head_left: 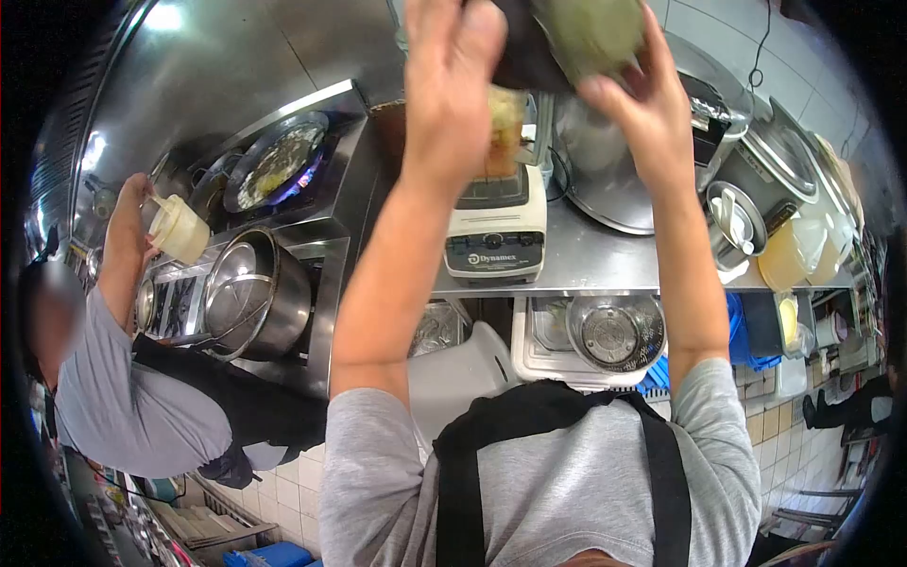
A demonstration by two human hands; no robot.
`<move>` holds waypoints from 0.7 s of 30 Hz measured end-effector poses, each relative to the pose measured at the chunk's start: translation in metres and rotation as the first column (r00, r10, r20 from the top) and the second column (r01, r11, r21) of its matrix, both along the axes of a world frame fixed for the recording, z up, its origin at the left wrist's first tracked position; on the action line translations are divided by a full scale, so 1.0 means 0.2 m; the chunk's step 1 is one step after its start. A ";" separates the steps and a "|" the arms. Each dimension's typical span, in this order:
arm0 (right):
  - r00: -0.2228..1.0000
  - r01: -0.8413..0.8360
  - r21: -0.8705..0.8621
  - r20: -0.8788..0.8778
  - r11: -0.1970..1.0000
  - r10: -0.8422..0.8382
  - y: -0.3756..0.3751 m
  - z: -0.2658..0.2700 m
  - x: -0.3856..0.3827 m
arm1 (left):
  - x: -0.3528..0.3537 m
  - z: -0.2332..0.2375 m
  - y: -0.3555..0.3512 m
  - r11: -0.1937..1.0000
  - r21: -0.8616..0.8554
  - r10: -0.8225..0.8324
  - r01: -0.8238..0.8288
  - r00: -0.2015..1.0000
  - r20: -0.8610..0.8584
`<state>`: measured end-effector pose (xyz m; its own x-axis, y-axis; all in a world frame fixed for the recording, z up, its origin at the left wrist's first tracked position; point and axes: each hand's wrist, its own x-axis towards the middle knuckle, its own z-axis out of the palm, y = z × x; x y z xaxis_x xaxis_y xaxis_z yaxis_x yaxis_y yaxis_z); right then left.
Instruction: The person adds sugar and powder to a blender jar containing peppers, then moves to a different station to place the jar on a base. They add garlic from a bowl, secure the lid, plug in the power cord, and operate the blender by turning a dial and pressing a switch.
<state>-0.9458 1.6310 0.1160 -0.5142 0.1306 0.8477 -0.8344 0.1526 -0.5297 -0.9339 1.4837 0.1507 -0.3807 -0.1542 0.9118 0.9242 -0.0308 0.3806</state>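
At the top edge, a dark and green rounded object (593,36) is held above the counter, partly cut off and blurred; its kind cannot be made out. My right hand (647,90) grips its green side, thumb along the lower edge. Against the dark side rests my left hand (449,90), with its fingers partly out of frame. Below them stands a white Dynamex blender (496,241). Its clear jar (506,132) contains something yellow-orange and is partly hidden behind my left hand.
To the left, a co-worker (151,378) holds a pale tub (179,231) near a pan (282,161) over a blue flame and a large steel pot (255,293). On the right are a utensil container (732,227) and a yellow-filled jug (792,250). A colander (609,331) sits below the counter.
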 end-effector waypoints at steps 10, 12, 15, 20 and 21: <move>0.888 -0.216 0.274 0.453 0.937 0.072 -0.08 0.41 -0.45 | -0.58 0.14 -0.34 0.907 -0.387 0.303 -0.167 0.897 0.321; 0.863 -0.235 0.317 0.502 0.919 0.048 -0.08 0.42 -0.49 | -0.53 0.13 -0.35 0.879 -0.445 0.337 -0.174 0.885 0.321; 0.849 -0.075 0.415 0.503 0.907 -0.161 -0.08 0.45 -0.51 | -0.58 0.11 -0.36 0.821 -0.546 0.401 -0.165 0.848 0.347; 0.877 -0.022 0.492 0.427 0.870 -0.220 -0.09 0.41 -0.55 | -0.69 0.05 -0.40 0.842 -0.530 0.319 -0.098 0.883 0.344; 0.874 -0.020 0.490 0.432 0.872 -0.222 -0.10 0.41 -0.54 | -0.69 0.04 -0.39 0.841 -0.533 0.316 -0.092 0.883 0.347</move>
<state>-1.0545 1.6117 0.1984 -0.8636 -0.1424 0.4836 -0.4753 0.5500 -0.6867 -1.0713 1.4050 0.1591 -0.7420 0.1493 0.6536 0.6433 0.4333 0.6312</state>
